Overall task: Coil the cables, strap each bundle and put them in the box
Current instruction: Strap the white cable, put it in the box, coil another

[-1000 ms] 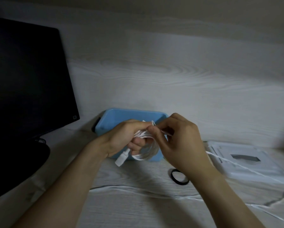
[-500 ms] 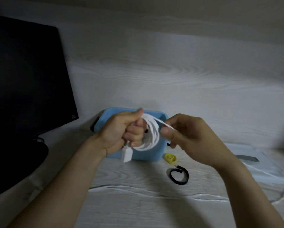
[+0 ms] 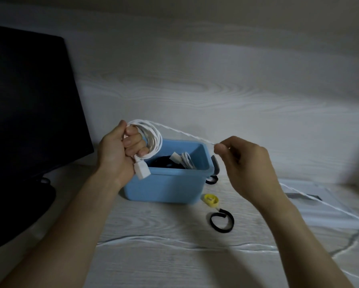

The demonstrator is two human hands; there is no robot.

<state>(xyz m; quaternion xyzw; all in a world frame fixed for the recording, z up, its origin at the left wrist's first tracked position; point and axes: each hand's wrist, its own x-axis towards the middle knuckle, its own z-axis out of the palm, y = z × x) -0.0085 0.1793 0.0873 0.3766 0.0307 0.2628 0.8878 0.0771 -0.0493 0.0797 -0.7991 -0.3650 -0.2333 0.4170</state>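
Desk: pale wood-grain desk (image 3: 153, 256) and wall, dark monitor (image 3: 28, 100) at left
Left hand (image 3: 120, 154): fist curled round a white cable (image 3: 153, 138) wound in loops, its plug hanging below the fingers
Right hand (image 3: 245, 163): pinches the cable's free strand, stretched from the coil
Box (image 3: 166, 188): blue, open, holding coiled cables, just behind the hands
Straps: yellow strap (image 3: 210, 200) and black strap (image 3: 222, 222) lie right of the box
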